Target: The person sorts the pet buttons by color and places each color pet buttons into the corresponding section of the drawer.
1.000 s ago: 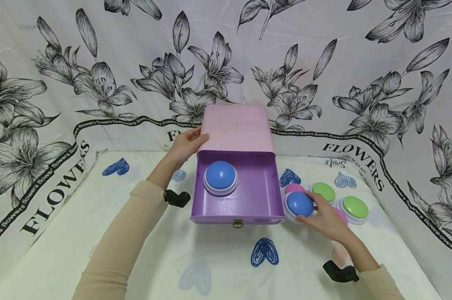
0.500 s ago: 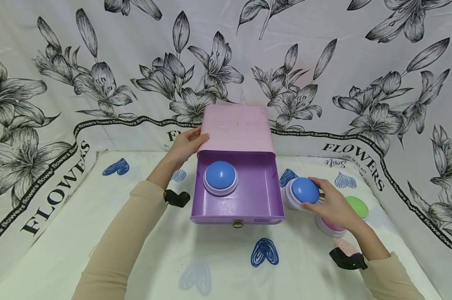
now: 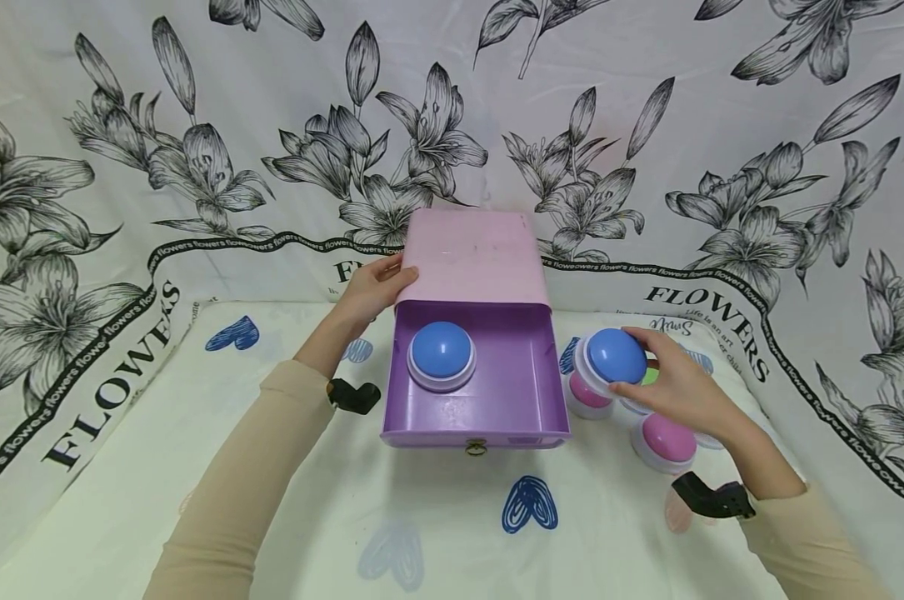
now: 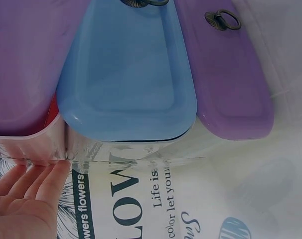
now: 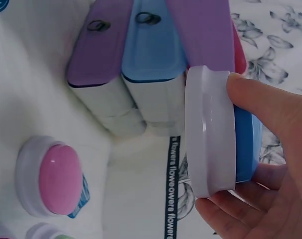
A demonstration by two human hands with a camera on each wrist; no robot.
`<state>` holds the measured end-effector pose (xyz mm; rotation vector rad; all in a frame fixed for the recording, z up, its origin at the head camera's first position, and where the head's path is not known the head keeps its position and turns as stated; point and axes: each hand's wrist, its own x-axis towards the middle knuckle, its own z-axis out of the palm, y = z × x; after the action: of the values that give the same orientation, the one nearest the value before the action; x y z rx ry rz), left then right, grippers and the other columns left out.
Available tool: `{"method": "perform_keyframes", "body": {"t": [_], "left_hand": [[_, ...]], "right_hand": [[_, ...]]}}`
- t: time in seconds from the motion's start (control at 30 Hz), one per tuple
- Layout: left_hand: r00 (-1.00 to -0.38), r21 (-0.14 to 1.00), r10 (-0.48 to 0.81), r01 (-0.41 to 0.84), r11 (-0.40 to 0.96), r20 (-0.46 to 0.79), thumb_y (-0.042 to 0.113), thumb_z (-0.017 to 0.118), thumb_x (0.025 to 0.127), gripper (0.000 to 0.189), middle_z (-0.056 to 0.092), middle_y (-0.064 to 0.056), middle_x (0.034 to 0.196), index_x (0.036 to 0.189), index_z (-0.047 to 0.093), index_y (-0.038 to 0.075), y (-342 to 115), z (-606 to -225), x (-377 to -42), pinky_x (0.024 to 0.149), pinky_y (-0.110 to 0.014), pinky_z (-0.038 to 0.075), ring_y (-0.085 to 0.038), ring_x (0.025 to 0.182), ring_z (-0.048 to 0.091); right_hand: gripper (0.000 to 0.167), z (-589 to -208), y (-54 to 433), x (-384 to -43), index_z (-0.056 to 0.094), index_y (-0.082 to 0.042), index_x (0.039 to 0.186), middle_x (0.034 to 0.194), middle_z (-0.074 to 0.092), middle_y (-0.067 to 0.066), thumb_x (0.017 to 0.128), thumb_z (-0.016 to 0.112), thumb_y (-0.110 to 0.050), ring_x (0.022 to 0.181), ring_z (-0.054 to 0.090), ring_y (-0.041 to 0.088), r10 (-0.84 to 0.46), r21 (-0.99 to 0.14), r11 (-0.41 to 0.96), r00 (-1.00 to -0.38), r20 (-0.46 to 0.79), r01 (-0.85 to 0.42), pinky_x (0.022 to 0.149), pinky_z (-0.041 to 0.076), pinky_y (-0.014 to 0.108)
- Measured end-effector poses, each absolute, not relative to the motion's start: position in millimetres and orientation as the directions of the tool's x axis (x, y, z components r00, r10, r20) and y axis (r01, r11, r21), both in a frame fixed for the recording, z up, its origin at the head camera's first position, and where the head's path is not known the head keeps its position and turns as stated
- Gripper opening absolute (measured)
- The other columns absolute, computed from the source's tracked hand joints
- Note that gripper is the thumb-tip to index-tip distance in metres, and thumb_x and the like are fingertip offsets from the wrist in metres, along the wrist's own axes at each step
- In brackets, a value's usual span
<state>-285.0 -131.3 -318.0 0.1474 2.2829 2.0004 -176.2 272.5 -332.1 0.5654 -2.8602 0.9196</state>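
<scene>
A small drawer cabinet (image 3: 474, 250) with a pink top stands upright, its purple top drawer (image 3: 511, 367) pulled out toward me. In that drawer sits a round blue push button (image 3: 442, 350) on a white base, on the left side. My left hand (image 3: 377, 287) rests against the cabinet's upper left side; in the left wrist view its fingers (image 4: 34, 184) lie extended along the wall. To the right of the drawer, my right hand (image 3: 680, 379) grips a second blue push button (image 3: 615, 356) by its rim, thumb and fingers on opposite sides. The right wrist view shows its white base (image 5: 211, 132) side-on.
Below the raised button are pink push buttons (image 3: 669, 437) on the cloth, and a green one (image 3: 650, 376) partly hidden by my hand. Lower blue (image 4: 131, 74) and purple (image 4: 235, 74) drawers with ring pulls are pushed in. A flower-printed cloth (image 3: 287, 83) hangs behind.
My right hand has lifted the blue push button up and away from the cloth, uncovering pink buttons beneath. The left hand and the cabinet have stayed still.
</scene>
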Motion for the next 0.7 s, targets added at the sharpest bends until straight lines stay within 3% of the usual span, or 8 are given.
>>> {"method": "perform_keyframes", "body": {"t": [0.4, 0.7], "left_hand": [[-0.99, 0.992, 0.143, 0.0, 0.127, -0.018, 0.033, 0.061, 0.088, 0.066, 0.044, -0.01, 0.14, 0.144, 0.033, 0.011, -131, -319, -285, 0.098, -0.034, 0.044, -0.024, 0.118, 0.052], [-0.988, 0.993, 0.151, 0.004, 0.119, -0.014, 0.031, 0.061, 0.089, 0.066, 0.042, -0.012, 0.141, 0.144, 0.031, 0.009, -131, -320, -288, 0.1, -0.035, 0.042, -0.024, 0.122, 0.049]], "right_hand": [[0.079, -304, 259, -174, 0.038, 0.0, 0.134, 0.127, 0.046, 0.016, 0.071, 0.081, -0.021, 0.11, 0.051, 0.032, -0.362, -0.471, 0.757, -0.891, 0.274, -0.452, 0.088, 0.048, 0.047], [0.079, -285, 241, -173, 0.041, -0.006, 0.134, 0.126, 0.048, 0.01, 0.07, 0.081, -0.027, 0.108, 0.05, 0.026, -0.426, -0.456, 0.732, -0.863, 0.274, -0.506, 0.088, 0.049, 0.048]]}}
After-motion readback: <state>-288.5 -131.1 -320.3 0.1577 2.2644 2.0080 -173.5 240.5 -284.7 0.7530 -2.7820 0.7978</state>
